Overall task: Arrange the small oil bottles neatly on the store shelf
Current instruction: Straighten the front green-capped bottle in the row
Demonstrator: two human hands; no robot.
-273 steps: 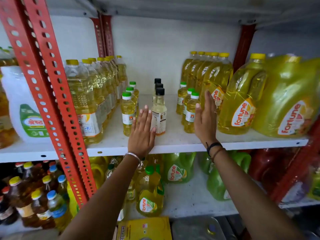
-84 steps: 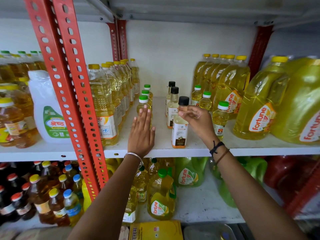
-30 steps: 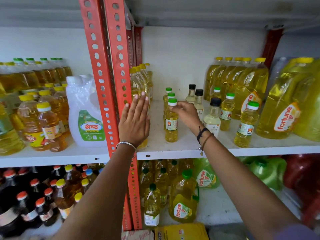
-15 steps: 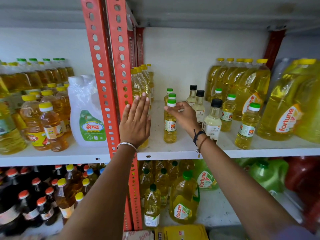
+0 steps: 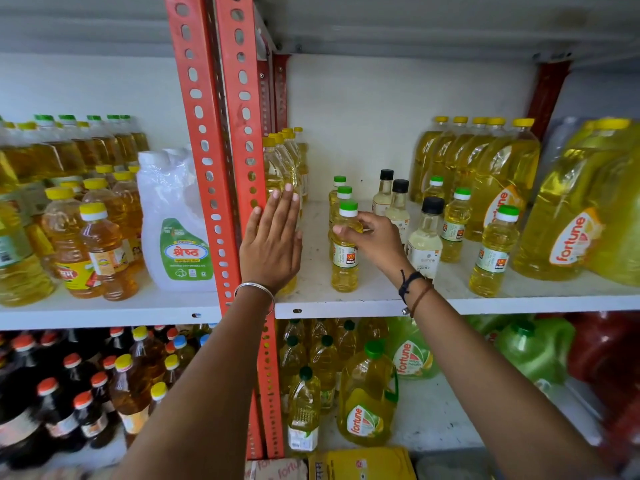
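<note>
Small oil bottles stand in three short rows on the white shelf (image 5: 381,303). My right hand (image 5: 374,239) grips the neck of the front green-capped bottle (image 5: 344,258) of the left row; two more green-capped bottles (image 5: 343,194) stand behind it. Three black-capped pale bottles (image 5: 425,237) form the middle row. Three green-capped bottles (image 5: 493,251) form the right row. My left hand (image 5: 273,244) is flat with fingers apart, resting against the big yellow-capped bottles (image 5: 282,161) by the red upright, holding nothing.
A red perforated upright (image 5: 225,168) splits the shelving. Large Fortune oil jugs (image 5: 568,216) fill the right end. A white jug (image 5: 176,230) and amber bottles (image 5: 93,244) stand on the left shelf. More oil bottles and jugs (image 5: 367,393) crowd the lower shelf.
My right hand has closed around the front green-capped bottle's neck and shifted it slightly forward. My left hand stays flat against the big bottles.
</note>
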